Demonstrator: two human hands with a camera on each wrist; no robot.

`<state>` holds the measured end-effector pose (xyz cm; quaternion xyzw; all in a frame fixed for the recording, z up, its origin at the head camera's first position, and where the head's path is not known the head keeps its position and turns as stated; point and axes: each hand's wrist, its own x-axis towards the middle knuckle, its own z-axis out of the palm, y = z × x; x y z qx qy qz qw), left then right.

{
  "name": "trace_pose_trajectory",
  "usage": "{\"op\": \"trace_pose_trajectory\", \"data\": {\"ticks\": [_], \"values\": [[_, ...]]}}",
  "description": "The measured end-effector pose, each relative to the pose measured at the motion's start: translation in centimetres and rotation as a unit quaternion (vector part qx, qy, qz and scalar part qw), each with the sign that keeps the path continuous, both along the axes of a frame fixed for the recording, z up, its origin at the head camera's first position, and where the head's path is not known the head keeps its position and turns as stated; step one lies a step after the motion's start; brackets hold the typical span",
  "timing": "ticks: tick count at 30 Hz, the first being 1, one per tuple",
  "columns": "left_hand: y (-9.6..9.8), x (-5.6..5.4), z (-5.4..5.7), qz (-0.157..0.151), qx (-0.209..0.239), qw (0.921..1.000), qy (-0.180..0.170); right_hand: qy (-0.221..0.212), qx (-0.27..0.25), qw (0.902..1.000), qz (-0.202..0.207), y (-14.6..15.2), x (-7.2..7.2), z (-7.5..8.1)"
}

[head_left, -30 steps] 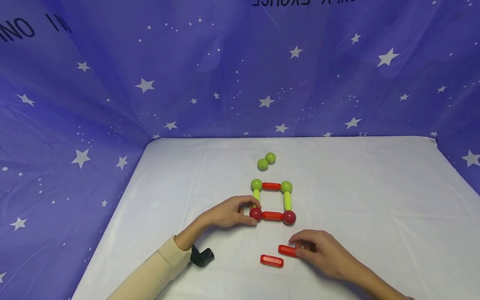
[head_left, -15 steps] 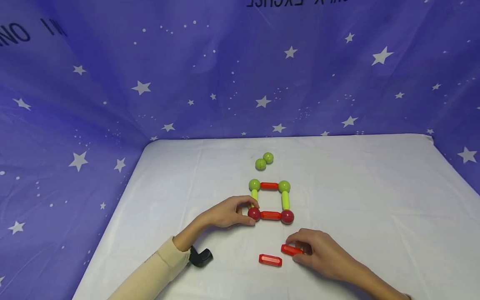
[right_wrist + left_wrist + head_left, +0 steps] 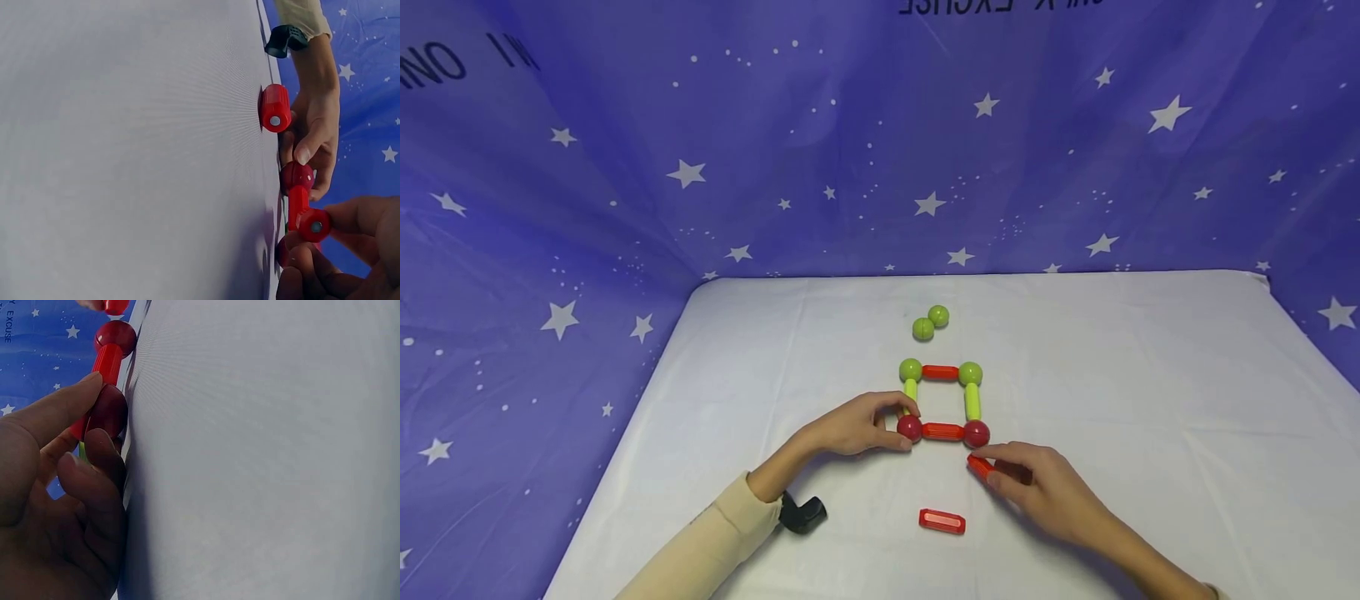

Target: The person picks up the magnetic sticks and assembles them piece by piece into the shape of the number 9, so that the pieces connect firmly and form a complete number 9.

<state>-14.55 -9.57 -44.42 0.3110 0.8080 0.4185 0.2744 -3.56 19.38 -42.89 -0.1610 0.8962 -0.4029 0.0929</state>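
Observation:
A square of rods and balls lies on the white table, with two red balls at its near corners and two green balls point(image 3: 970, 374) at its far ones. My left hand point(image 3: 853, 425) grips the near-left red ball point(image 3: 909, 428) between thumb and fingers. Just in front of the near-right red ball point(image 3: 976, 433), my right hand point(image 3: 1045, 492) pinches a red rod point(image 3: 980, 467), tilted towards that ball. A round metal tip shows on the end of this held rod point(image 3: 314, 225) in the right wrist view. Whether rod and ball touch is unclear.
Another red rod point(image 3: 942, 522) lies loose near the front of the table point(image 3: 1135, 400). Two loose green balls point(image 3: 923, 328) sit together behind the square. A black strap-like piece point(image 3: 802, 515) is at my left wrist. A blue star-patterned cloth point(image 3: 850, 150) hangs behind.
My right hand has picked up the right-hand loose red rod and brought it forward to the near-right red ball, turning it. The left hand has kept its grip on its ball.

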Motion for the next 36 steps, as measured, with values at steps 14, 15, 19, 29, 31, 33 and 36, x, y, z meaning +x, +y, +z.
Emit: {"op": "trace_pose_trajectory", "data": {"ticks": [14, 15, 19, 29, 31, 33, 36], "values": [[0.03, 0.08, 0.15, -0.001, -0.001, 1.0, 0.001, -0.035, -0.005, 0.9981, -0.05, -0.07, -0.12, 0.03], [0.03, 0.08, 0.16, -0.001, -0.001, 1.0, 0.001, -0.037, -0.006, 0.9979, -0.053, -0.05, -0.1, 0.03], [0.01, 0.05, 0.15, 0.001, -0.002, 1.0, 0.001, -0.041, -0.012, 0.9973, -0.06, 0.02, -0.04, 0.0], [-0.02, 0.02, 0.09, 0.0, 0.0, 1.0, 0.001, -0.032, -0.02, 0.9978, -0.054, 0.03, -0.14, -0.2], [-0.02, 0.0, 0.06, -0.001, 0.001, 1.0, 0.001, -0.033, -0.024, 0.9978, -0.052, 0.04, -0.11, -0.21], [-0.03, -0.01, 0.03, -0.001, 0.001, 1.0, 0.002, -0.035, -0.026, 0.9977, -0.052, 0.04, -0.11, -0.22], [-0.02, -0.02, 0.03, 0.0, 0.0, 1.0, 0.003, -0.035, -0.029, 0.9977, -0.05, 0.02, -0.12, -0.25]]}}
